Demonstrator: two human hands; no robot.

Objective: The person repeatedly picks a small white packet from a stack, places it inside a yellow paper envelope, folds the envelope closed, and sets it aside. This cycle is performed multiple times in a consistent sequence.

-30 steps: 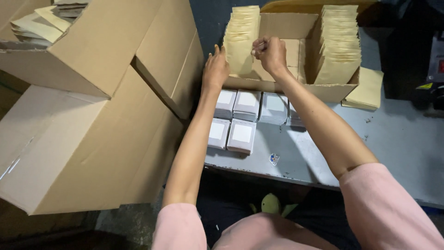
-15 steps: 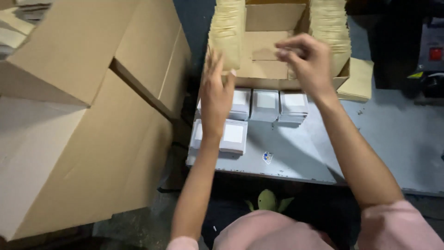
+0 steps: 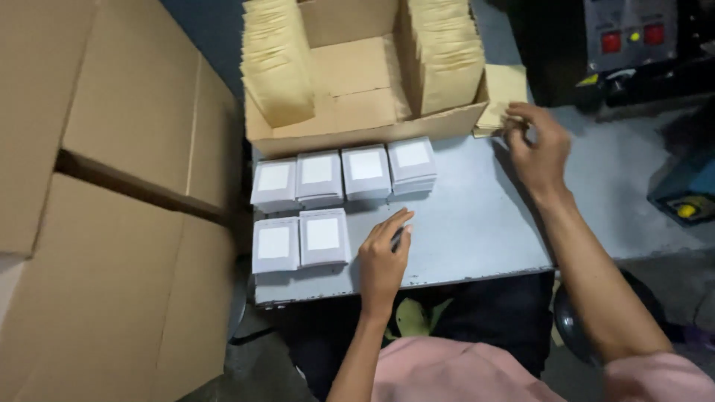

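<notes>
Open carton (image 3: pixel 357 130) at the far edge of the table (image 3: pixel 477 231): it holds two upright rows of tan envelopes, the left row (image 3: pixel 275 63) against its left wall and the right row (image 3: pixel 443 56) toward its right wall, with bare cardboard floor between them. A loose stack (image 3: pixel 503 93) of the same envelopes lies just outside the carton's right corner.

Your right hand (image 3: pixel 538 149) is at that stack, fingertips touching its near edge; whether they pinch an envelope cannot be told. Your left hand (image 3: pixel 383 257) rests flat on the table, fingers extended and together, holding nothing, just right of the white boxes (image 3: pixel 335 197).

The boxes stand in two rows before the carton: four in the far row, touching side by side, and two in the near row at the left. Your left hand lies beside the rightmost box of the near row.

The table is grey metal with scuffed paint. Large closed cartons (image 3: pixel 112 201) fill the space to your left. Beyond the table's far right corner stands a dark machine (image 3: pixel 629 37) with red and yellow buttons; a blue device (image 3: pixel 689 193) sits at the right edge.
</notes>
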